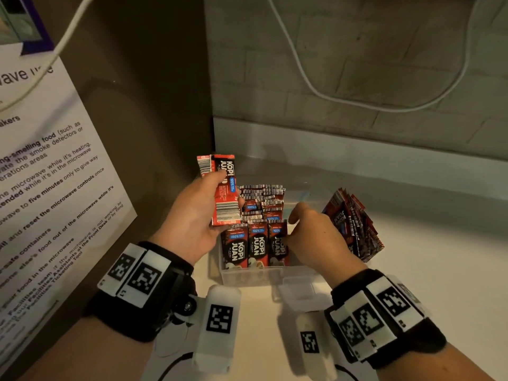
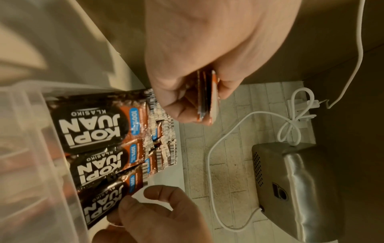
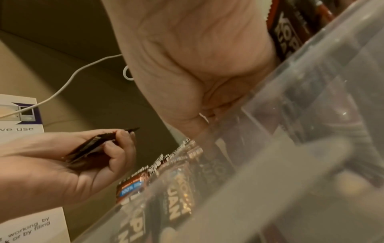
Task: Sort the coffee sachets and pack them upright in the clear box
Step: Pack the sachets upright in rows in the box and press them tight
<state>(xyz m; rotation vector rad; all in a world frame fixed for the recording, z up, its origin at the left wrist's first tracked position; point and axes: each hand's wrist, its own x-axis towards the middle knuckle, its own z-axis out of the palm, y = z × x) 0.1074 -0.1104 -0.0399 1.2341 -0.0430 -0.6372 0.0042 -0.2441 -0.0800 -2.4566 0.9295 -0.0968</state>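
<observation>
My left hand (image 1: pixel 213 193) grips a small stack of red and black Kopi Juan sachets (image 1: pixel 225 188), lifted above the clear box's back left corner; the left wrist view shows the stack (image 2: pixel 207 98) edge-on between thumb and fingers. The clear box (image 1: pixel 247 277) stands on the white counter with rows of sachets upright inside (image 1: pixel 257 246). My right hand (image 1: pixel 290 228) reaches in at the box's right side and pinches the rightmost front sachet (image 2: pixel 104 202) by its top edge. Several loose sachets (image 1: pixel 354 226) lie heaped right of the box.
A microwave notice sheet (image 1: pixel 41 174) hangs on the brown panel to the left. A white cable (image 1: pixel 316 86) loops down the tiled back wall. In the left wrist view a steel appliance (image 2: pixel 295 189) stands farther along the counter (image 1: pixel 426 257).
</observation>
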